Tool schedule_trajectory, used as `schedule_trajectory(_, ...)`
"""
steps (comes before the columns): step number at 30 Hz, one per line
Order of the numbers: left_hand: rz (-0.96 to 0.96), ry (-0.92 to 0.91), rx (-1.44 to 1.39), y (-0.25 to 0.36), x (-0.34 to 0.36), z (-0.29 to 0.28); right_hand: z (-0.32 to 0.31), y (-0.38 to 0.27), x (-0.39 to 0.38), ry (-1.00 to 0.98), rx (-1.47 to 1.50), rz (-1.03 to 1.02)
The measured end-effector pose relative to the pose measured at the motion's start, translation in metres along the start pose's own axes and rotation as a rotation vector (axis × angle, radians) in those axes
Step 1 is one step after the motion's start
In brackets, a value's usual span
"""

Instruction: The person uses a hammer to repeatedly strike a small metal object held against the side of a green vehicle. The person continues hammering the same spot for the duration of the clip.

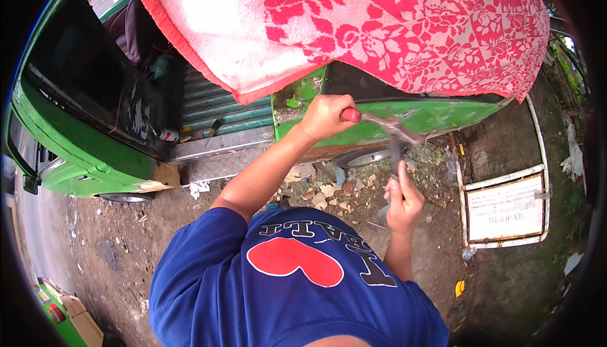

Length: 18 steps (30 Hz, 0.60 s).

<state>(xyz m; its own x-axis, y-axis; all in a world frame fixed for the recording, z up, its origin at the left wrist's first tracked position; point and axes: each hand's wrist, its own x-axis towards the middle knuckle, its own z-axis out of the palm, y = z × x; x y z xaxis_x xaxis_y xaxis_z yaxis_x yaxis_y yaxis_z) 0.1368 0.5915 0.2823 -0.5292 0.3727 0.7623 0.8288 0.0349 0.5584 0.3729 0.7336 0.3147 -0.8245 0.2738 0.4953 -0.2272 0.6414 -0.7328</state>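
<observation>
Outdoors, left hand [326, 117] wrapped round red handle [351, 115], right hand [403, 203] gripping blurred hammer [394, 133]

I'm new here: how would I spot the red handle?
Find the green vehicle partly under the pink blanket. In front, the person's left grip holds the red handle. Unlike the blurred grey tool nearby, its rounded end is red.

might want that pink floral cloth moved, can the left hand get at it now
Probably yes: nothing visible blocks the left hand from the pink floral cloth just beyond it, though its grip on a red handle may need freeing first.
</observation>
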Motion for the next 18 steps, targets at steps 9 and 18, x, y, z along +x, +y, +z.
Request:
schedule_trajectory(9, 0.006, -0.048, 0.054, -0.006, 0.006, 0.000, 0.005, 0.010, 0.005, -0.020, 0.091, 0.076)
schedule_trajectory(18, -0.021, -0.031, 0.049, -0.009, 0.005, 0.001, 0.006, 0.006, 0.007, -0.013, 0.104, 0.060)
